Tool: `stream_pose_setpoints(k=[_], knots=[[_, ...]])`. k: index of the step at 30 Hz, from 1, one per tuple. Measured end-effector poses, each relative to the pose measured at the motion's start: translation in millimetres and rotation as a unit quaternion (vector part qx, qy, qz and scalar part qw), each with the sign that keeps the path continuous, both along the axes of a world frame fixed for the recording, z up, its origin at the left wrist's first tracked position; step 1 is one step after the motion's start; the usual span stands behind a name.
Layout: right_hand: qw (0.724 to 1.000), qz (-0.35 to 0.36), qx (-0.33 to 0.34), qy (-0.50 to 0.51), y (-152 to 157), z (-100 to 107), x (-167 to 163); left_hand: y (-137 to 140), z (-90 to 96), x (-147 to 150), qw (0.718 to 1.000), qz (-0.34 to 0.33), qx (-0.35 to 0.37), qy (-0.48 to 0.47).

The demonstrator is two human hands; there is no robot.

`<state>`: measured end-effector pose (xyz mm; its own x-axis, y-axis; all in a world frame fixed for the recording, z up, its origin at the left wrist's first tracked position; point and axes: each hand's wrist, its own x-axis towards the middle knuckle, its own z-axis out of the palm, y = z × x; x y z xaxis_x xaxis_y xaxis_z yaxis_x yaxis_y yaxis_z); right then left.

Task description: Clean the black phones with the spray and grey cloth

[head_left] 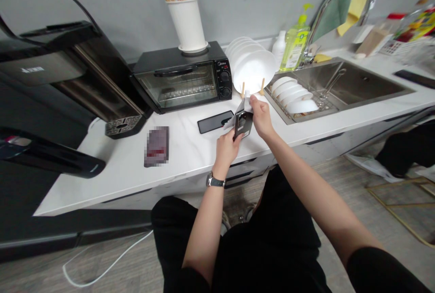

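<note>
A dark smartphone (244,126) is held upright above the counter, its camera lenses showing. My left hand (228,148) is closed around its lower end. At the upper end, my right hand (261,115) pinches a thin pale sheet (239,106) with a small white tab. The sheet stands against the phone's far side; its kind and how far it is attached are unclear. On the counter behind lies a flat black phone-shaped object (212,122), partly covered by the sheet. Further left lies a dark, pixelated flat item (157,146).
Behind my hands stand a toaster oven (183,80) with a white utensil holder (188,23) on top, and racked white plates (253,69). At right is a sink (372,82) with bowls (295,96); at left, a black drinks machine (91,66). The white counter's (183,159) front edge runs before me.
</note>
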<state>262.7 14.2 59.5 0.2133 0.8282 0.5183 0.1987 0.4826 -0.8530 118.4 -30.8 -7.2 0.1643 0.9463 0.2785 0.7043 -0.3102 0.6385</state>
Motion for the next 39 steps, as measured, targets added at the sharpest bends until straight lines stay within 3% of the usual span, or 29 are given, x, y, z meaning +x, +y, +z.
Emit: stream_pose_setpoints(k=[3,5,9,15,19,22,26,31,35,39], knots=[[1.0,-0.012,-0.003,0.004,-2,-3,-1,0,0.2,0,1.0,0.0,0.001,-0.005],[0.998,-0.056,0.022,-0.024,-6,-2,-2,0,0.8,0,1.0,0.001,0.0,-0.009],[0.968,-0.141,0.111,-0.175,-19,3,-4,0,2.5,0,1.0,0.002,0.0,-0.003],[0.888,-0.11,0.202,-0.399,-30,17,-11,-1,5.9,0,1.0,0.005,0.0,0.03],[0.868,-0.07,0.209,-0.445,-25,19,-10,-2,7.0,0,1.0,0.002,0.0,0.028],[0.883,-0.057,0.202,-0.419,-21,20,-8,-1,5.5,0,1.0,-0.001,0.005,0.019],[0.929,-0.044,0.152,-0.334,-17,24,-3,0,1.8,0,1.0,0.0,0.009,0.006],[0.986,0.068,0.029,-0.147,-5,18,12,0,0.7,0,1.0,0.001,0.008,0.001],[0.991,0.124,-0.048,0.013,-1,3,16,-1,1.4,0,1.0,0.002,0.005,0.007],[0.996,0.055,-0.032,0.064,-4,-8,6,-2,2.9,-1,1.0,0.001,0.004,0.003]])
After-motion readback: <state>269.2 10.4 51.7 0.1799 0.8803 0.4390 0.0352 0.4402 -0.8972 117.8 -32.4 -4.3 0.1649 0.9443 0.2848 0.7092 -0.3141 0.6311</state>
